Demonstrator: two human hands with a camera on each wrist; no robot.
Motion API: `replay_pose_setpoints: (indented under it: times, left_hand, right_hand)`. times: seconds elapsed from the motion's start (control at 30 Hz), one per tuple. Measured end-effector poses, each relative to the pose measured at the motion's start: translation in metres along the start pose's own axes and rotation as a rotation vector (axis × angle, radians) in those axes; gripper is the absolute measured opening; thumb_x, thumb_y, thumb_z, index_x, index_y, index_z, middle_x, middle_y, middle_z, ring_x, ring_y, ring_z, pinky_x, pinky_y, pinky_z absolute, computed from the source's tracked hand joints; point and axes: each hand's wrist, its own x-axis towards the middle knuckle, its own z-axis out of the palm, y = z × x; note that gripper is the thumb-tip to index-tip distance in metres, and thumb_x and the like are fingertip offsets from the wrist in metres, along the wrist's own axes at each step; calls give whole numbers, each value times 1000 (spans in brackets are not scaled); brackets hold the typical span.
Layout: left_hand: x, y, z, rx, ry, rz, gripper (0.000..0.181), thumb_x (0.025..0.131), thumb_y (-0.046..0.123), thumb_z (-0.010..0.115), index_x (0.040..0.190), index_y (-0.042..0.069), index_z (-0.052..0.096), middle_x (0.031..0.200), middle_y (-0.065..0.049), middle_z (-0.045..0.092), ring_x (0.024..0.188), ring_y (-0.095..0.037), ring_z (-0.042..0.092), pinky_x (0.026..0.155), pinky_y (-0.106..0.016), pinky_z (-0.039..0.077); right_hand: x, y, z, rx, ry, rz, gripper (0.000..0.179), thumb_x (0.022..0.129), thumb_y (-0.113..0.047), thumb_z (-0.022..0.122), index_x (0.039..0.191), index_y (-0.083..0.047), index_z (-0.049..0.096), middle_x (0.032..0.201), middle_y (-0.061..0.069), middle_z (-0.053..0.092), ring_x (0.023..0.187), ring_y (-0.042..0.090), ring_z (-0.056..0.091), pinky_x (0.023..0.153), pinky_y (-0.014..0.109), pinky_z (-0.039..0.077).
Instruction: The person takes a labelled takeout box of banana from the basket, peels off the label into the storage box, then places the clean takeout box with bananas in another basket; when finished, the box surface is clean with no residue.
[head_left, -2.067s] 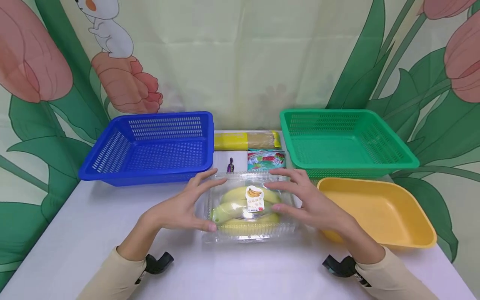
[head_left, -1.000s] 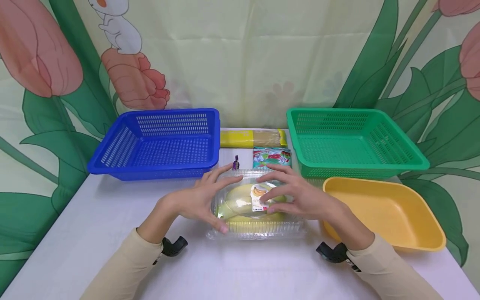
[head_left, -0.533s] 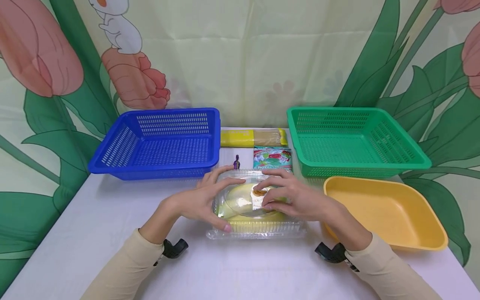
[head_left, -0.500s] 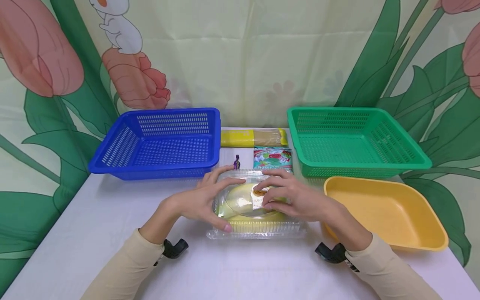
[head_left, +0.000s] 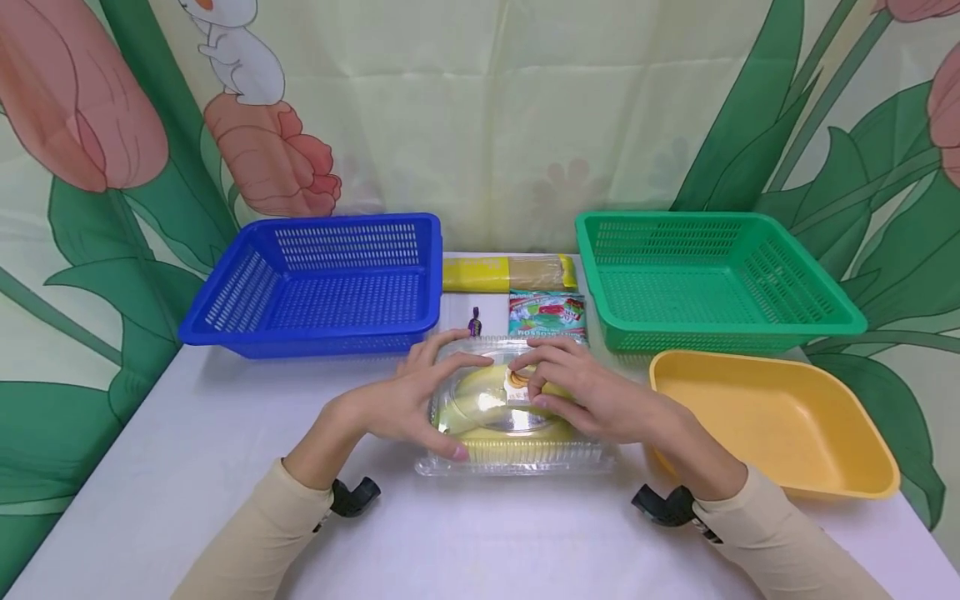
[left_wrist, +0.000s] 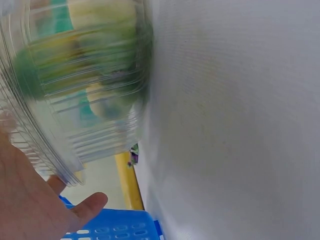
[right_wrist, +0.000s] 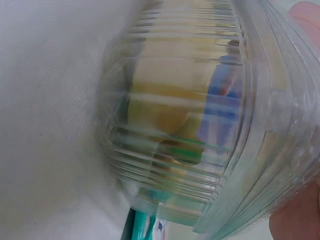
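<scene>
Banana box (head_left: pixel 491 421) flat on table (head_left: pixel 495 542). Left hand (head_left: pixel 405 402) at box's left end, fingers spread wide. Right hand (head_left: pixel 592 392) over box's right half, fingers bent at label (head_left: pixel 517 390); can't tell if pinching.

Left hand (head_left: pixel 401 404): spread pretty wide, thumb (head_left: pixel 438 442) well apart from the fingers (head_left: pixel 450 367)
Right hand (head_left: pixel 596 396): fingers kinda bent, thumb tip near the index finger
Arms (head_left: pixel 247 533): both angled inward, beige sleeves (head_left: pixel 787 533) ending just short of bare wrists (head_left: pixel 318 446)
</scene>
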Motion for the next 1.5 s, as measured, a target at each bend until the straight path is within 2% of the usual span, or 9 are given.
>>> replay_pose_setpoints:
  times: [0.23, 0.47, 0.67, 0.93, 1.13, 1.4, 1.5]
  left_hand:
    - [1, 1, -1, 11, -7, -9, 107, 66, 64, 86, 156, 43, 33, 169, 10, -1, 151, -36, 9, 113, -74, 19]
    - [0, 0, -1, 2, -4, -7, 107, 67, 65, 86, 157, 43, 32, 169, 10, -1, 151, -41, 11, 112, -75, 20]
    - [0, 1, -2, 3, -3, -4, 106, 68, 64, 86, 157, 41, 33, 169, 8, 0, 151, -41, 10, 111, -77, 20]
    - [1, 2, -2, 3, -11, -18, 106, 67, 65, 86, 156, 46, 31, 169, 11, -2, 152, -36, 7, 112, -77, 18]
    - [1, 1, -3, 13, -15, -26, 107, 67, 67, 85, 156, 49, 29, 169, 13, -3, 153, -34, 4, 114, -76, 16]
    - [2, 0, -1, 13, -10, -19, 109, 67, 67, 85, 158, 41, 31, 169, 13, -2, 153, -36, 6, 113, -76, 16]
    - [2, 0, 0, 11, -8, -21, 109, 66, 67, 85, 157, 42, 31, 168, 12, -1, 153, -37, 7, 113, -76, 18]
  right_hand:
    - [-2, -1, 2, 40, 46, 52, 13, 100, -13, 68, 97, -24, 62, 149, 6, 52, 139, 28, 40, 113, 54, 33]
    - [-2, 0, 3, 90, 78, 59, 3, 104, -20, 62, 101, -20, 63, 155, 6, 45, 142, 27, 37, 114, 53, 33]
    - [-2, 1, 3, 96, 95, 54, 4, 104, -17, 61, 102, -20, 61, 154, 8, 44, 142, 27, 37, 114, 53, 33]
    - [-2, 1, 3, 107, 111, 66, 16, 99, -5, 65, 101, -20, 60, 153, 9, 45, 142, 28, 37, 113, 51, 35]
    - [-1, 0, 3, 131, 121, 90, 19, 99, -3, 65, 100, -21, 59, 153, 10, 45, 143, 28, 37, 112, 52, 36]
    - [-2, 0, 3, 147, 132, 113, 16, 100, -6, 65, 100, -22, 60, 155, 8, 43, 146, 28, 34, 115, 54, 35]
    - [-2, 1, 4, 149, 149, 108, 18, 99, -5, 66, 99, -21, 59, 157, 9, 42, 146, 28, 34, 115, 53, 35]
